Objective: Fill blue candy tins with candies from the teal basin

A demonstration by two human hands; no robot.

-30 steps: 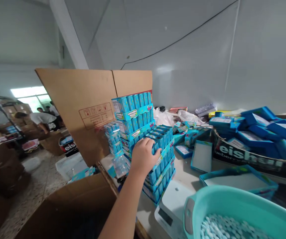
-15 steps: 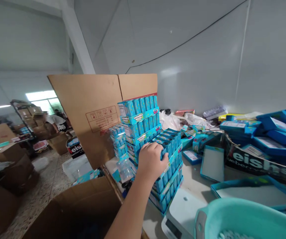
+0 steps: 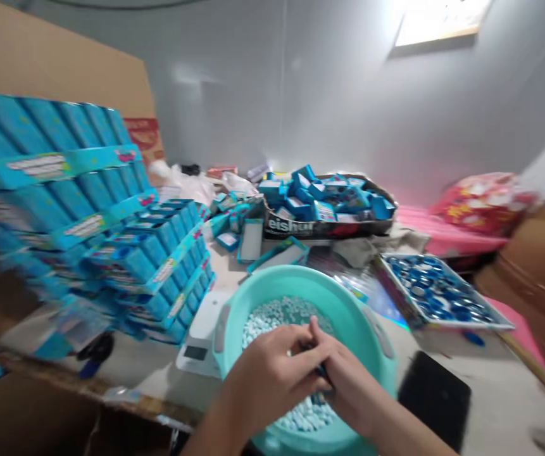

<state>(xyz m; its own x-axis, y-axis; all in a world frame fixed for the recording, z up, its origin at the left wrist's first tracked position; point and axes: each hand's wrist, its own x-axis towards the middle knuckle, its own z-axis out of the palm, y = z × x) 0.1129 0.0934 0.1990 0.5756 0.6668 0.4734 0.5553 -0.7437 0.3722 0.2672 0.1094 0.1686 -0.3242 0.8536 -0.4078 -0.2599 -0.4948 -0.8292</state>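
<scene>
My left hand (image 3: pixel 267 380) and my right hand (image 3: pixel 343 386) meet low over a teal plastic basin (image 3: pixel 272 285). Their fingers pinch a small dark blue object (image 3: pixel 322 372), mostly hidden by them. The basin holds a heap of pale blue-white candies (image 3: pixel 276 323), and the hands hang just above or among them. To the left of the basin stands a stack of blue Caramelo Macizo candy boxes (image 3: pixel 158 253), blurred by motion. A white digital scale (image 3: pixel 200 345) sits partly under the basin's left side.
A tray of shiny blue round pieces (image 3: pixel 443 291) lies right of the basin, with a black flat slab (image 3: pixel 436 399) nearer me. Behind, a cardboard eishi display tray (image 3: pixel 324 218) holds blue boxes. Pink and red packaging (image 3: pixel 481 212) lies at the far right.
My view has swung right and down, from the box stack to the basin. The hand that rested on the stack has left it, and both hands now pinch the object over the basin.
</scene>
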